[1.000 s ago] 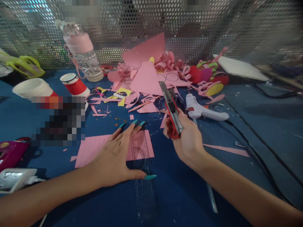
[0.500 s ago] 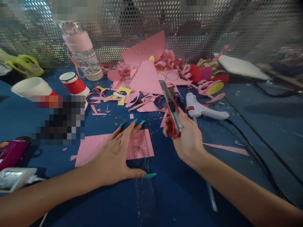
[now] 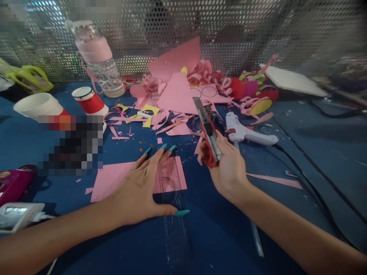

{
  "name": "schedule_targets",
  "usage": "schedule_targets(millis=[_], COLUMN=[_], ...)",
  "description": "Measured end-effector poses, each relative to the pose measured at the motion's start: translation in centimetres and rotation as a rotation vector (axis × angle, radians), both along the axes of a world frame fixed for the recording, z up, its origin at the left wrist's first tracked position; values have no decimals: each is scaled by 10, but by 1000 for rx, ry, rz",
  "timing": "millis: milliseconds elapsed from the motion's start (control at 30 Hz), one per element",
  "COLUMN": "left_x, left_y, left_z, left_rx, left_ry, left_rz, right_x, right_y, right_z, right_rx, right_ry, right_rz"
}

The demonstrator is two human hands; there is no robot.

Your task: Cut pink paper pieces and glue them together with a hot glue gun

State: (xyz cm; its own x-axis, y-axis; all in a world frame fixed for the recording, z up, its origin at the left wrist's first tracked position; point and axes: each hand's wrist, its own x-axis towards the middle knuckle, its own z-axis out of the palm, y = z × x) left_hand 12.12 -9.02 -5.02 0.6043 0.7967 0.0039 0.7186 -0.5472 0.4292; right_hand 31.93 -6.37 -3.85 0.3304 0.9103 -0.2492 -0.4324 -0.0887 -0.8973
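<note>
Your left hand (image 3: pixel 137 187) spreads its fingers wide on one clear ruler (image 3: pixel 169 185), which lies across the right end of one pink sheet (image 3: pixel 107 179). Your right hand (image 3: pixel 229 164) has its fingers wrapped around one red cutter (image 3: pixel 210 135), with one glue gun (image 3: pixel 252 135) and one bottle (image 3: pixel 101 68) farther off.

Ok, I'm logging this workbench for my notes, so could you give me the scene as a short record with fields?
Left hand: spread over the pink sheet and clear ruler
Right hand: holds a red-and-grey cutter, right of the ruler
Right of cutter: white glue gun
Far side: pink paper pieces, bottle
Far left: paper cups
Surface: blue table
</note>
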Motion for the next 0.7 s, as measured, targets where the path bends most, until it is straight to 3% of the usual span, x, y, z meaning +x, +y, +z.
schedule_targets(millis=[700], left_x=[1], left_y=[0], left_z=[2], left_rx=[-23], left_ry=[4], left_rz=[10], right_x=[-1], right_y=[0], right_z=[2], right_rx=[-19], right_ry=[8], right_rz=[-18])
